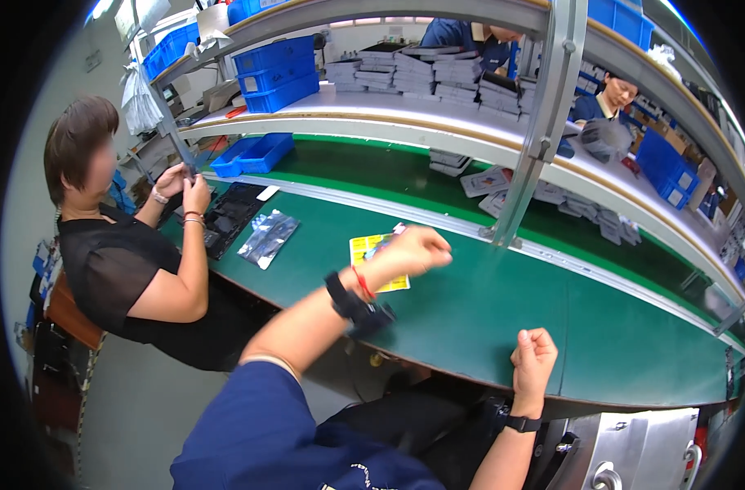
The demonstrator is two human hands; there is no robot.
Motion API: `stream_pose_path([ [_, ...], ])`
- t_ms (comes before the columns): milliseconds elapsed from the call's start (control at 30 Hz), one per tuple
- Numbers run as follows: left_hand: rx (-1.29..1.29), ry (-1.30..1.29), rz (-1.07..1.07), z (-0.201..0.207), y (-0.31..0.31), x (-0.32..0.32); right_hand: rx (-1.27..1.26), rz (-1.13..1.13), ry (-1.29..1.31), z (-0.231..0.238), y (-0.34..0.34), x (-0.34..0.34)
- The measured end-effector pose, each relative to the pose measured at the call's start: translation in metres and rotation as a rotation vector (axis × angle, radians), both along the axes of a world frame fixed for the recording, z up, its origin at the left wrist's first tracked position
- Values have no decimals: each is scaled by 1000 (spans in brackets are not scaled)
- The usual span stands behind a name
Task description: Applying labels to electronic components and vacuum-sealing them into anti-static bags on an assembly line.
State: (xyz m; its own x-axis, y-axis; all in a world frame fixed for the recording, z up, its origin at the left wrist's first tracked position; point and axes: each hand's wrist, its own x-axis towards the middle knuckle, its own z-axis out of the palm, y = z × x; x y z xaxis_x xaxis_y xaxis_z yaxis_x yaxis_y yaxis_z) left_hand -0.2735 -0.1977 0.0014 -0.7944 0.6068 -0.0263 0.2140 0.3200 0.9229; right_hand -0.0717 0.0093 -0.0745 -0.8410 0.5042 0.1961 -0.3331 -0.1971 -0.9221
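A: Where is your left hand (416, 249), and what lies closest to it?

B: You hold it out over the counter (483, 314), its wrist crossing in front of the yellow sheet (359, 247). That sheet lies flat on the green top, partly covered from view by your hand and wrist. Whether you touch it, I cannot tell.

A: Are your left fingers spread?

B: No, you have them curled inward, but their undersides are hidden, so I cannot tell whether you pinch anything.

A: And your right hand (536, 357)?

B: You hold it upright by the near edge of the counter, fingers bent in against the thumb in a loose fist, well apart from the sheet. You wear a black band (522, 424) on that wrist.

A: What else is around you?

B: To the left of your sheet is a silvery plastic bag (268, 237), with dark items (232, 216) beyond it. At your left, a co-worker (127, 261) holds a small dark thing in both hands. Ahead of you, grey stacks (413, 77) fill part of a shelf (372, 104).
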Motion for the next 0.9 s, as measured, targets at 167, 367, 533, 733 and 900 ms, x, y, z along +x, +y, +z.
stream_pose_path([
  [167,-473,291,300,3,-39,-55,-1,12,3,3,1,-1],
  [367,-885,172,175,9,-24,-58,3,20,-5,1,1,-2],
  [533,-1024,304,218,-5,-12,-59,16,17,-11,0,1,-2],
  [733,-948,157,187,1,-6,-58,-36,4,4,3,0,-1],
  [900,-788,-131,231,4,-5,-58,-32,-3,-1,3,0,-1],
])
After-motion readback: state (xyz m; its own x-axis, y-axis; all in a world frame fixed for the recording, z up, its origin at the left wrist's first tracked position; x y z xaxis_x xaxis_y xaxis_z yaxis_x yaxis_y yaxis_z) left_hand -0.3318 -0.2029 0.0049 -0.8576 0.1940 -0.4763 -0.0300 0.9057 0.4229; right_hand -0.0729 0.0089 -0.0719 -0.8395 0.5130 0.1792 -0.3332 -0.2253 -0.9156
